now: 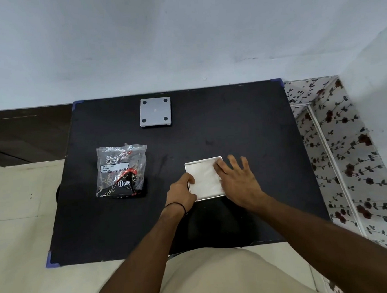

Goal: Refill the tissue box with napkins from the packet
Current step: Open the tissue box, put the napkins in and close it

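Note:
A white square tissue box lies uncovered on the black table, with white napkins filling it. My left hand grips the box's left rim, thumb over the edge. My right hand rests flat with fingers spread, pressing on the napkins at the box's right side. The clear plastic napkin packet with black and red print lies crumpled to the left, apart from both hands. A grey square lid or base with four black feet lies upside down at the table's far edge.
A pale wall stands right behind the table. A flower-patterned surface borders the table's right side. Light floor tiles show to the left, and my beige-clad lap is below the near edge.

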